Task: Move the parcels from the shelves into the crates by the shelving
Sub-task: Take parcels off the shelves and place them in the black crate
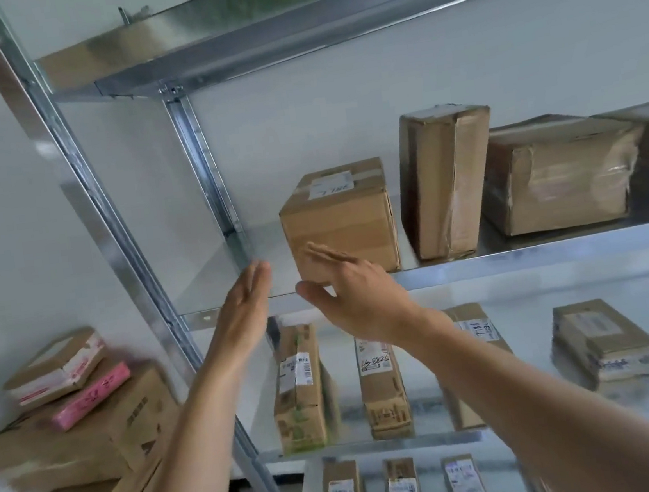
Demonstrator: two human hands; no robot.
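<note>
The shelving (203,170) is bare galvanised metal, smooth, with a dull silvery sheen, and its shelf (213,284) reflects softly. The cube parcel (345,227) is plain brown cardboard, matt, with a white paper label (330,186) on top. The tall parcel (446,182) is cardboard bound in glossy clear tape, creased along one edge. The wide parcel (560,180) also carries wrinkled, shiny tape. The pink parcel (92,397) has a smooth wrap, paper or plastic, hard to tell. The wall (3,203) is matt white.
</note>
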